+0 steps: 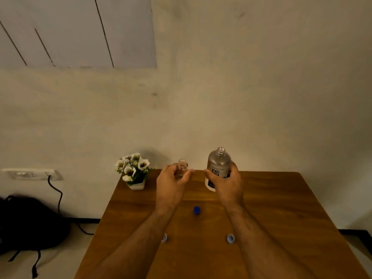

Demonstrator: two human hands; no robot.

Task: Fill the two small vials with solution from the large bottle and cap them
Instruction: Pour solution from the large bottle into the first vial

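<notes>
Holding vial (182, 168) in left hand (171, 181), uncapped bottle (218, 168) gripped in right hand (227, 181).
Tip your bottle slowly; keep its mouth just above the vial.

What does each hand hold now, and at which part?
The left hand grips a small vial around its body. The right hand grips the large bottle around its lower, labelled body. Both are uncapped.

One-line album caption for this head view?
Left hand holds an open vial, right hand an uncapped bottle.
</notes>
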